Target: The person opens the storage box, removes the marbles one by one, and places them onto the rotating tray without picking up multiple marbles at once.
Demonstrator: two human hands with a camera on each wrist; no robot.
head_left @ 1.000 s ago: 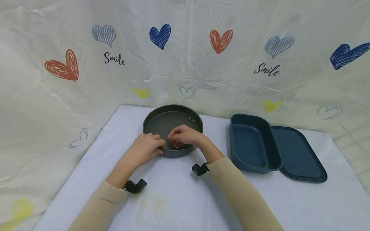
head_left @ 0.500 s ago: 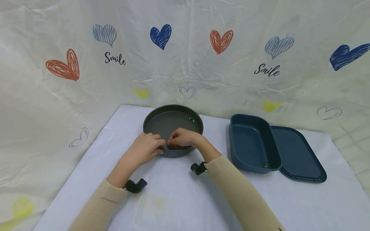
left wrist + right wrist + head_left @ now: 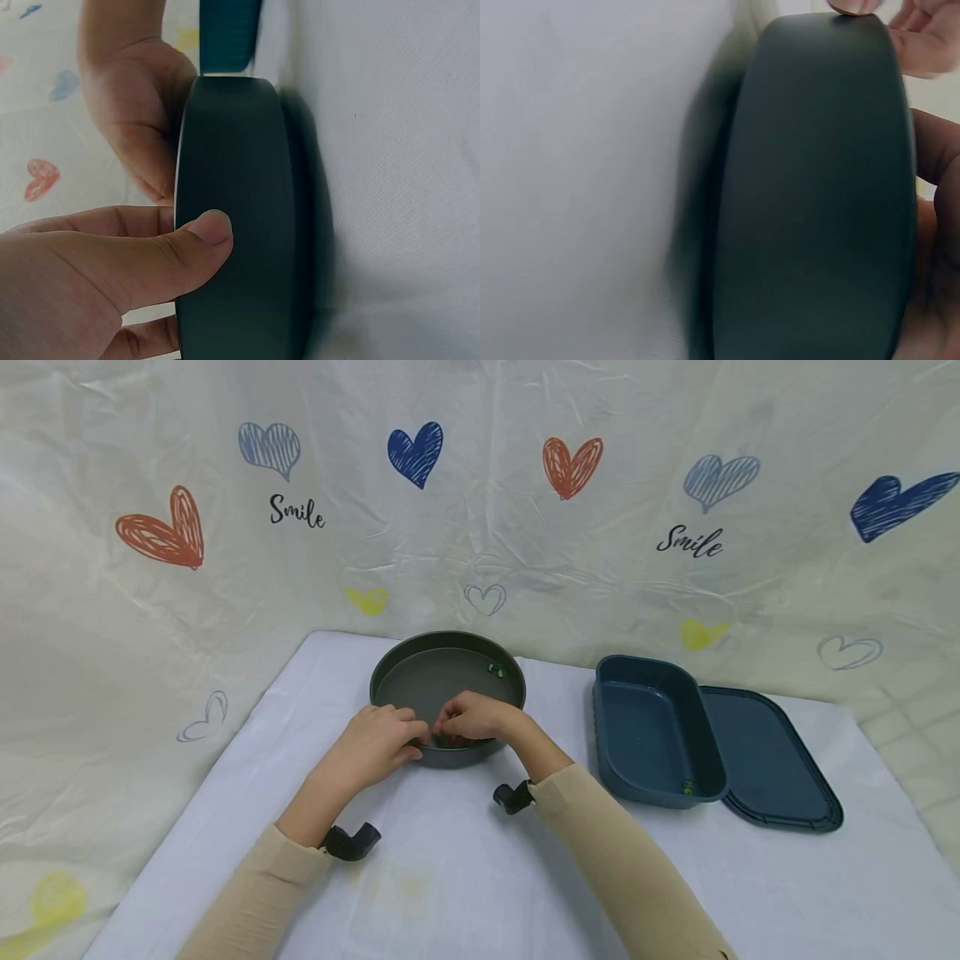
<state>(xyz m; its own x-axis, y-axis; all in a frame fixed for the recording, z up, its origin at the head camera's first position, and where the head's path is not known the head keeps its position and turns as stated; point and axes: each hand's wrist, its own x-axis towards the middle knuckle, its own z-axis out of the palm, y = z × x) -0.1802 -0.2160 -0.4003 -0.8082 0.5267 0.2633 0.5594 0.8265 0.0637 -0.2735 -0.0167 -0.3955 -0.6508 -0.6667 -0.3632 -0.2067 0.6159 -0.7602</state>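
In the head view, a round dark grey pan [image 3: 427,672] sits at the back of the table. My left hand [image 3: 378,739] grips its near left rim, the thumb [image 3: 212,227] pressed on the outer wall and the other fingers over the inside. My right hand [image 3: 477,718] reaches into the pan's near side with fingers curled downward. The pan wall hides those fingertips in the right wrist view, and I cannot tell whether they pinch anything. Some small green pieces [image 3: 496,670] lie by the pan's far right wall.
Right of the pan stands a deep blue rectangular container [image 3: 648,727] with small green bits [image 3: 687,787] in its near corner. Its flat blue lid [image 3: 772,760] lies on the white tablecloth [image 3: 450,877] alongside. A heart-printed sheet [image 3: 480,527] hangs behind.
My right hand has lowered a little into the pan, its fingers dropping toward the bottom. The left hand keeps its hold on the rim, and the pan stays in place.
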